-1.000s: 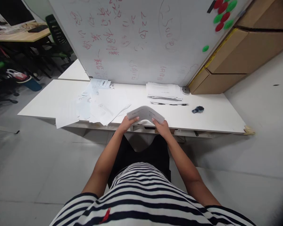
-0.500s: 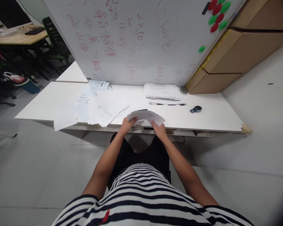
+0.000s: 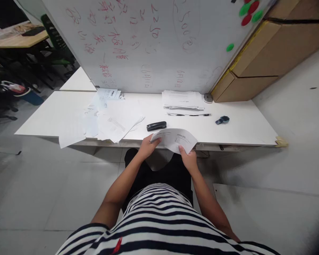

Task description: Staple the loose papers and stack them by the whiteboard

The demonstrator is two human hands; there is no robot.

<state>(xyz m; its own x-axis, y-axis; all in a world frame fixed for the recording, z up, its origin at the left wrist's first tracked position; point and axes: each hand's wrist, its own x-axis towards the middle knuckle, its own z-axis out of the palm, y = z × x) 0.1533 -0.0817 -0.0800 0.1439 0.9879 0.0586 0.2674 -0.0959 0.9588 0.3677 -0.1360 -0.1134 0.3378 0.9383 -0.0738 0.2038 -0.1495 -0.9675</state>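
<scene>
Between my hands, at the desk's front edge, bends a white printed paper (image 3: 172, 138); whether it is one sheet or several I cannot tell. My left hand (image 3: 148, 146) grips its left end, thumb on top. Its right end is pinched by my right hand (image 3: 188, 159), with the thumb on the printed side. Just beyond the paper lies a black stapler (image 3: 156, 126) on the desk, touched by neither hand. Left of it, loose white papers (image 3: 114, 122) spread out and overlap, some hanging past the front edge.
A stack of papers (image 3: 183, 99) lies at the back of the white desk (image 3: 244, 131), with a thin dark-and-clear strip (image 3: 188, 114) before it. Farther right is a small dark blue object (image 3: 222, 120). A whiteboard (image 3: 159, 53) and cardboard boxes (image 3: 257, 53) stand behind.
Both hands have shifted right with the paper, which now tilts and shows more print. The stapler, mostly covered by the paper before, is in full view. The camera view has shifted slightly.
</scene>
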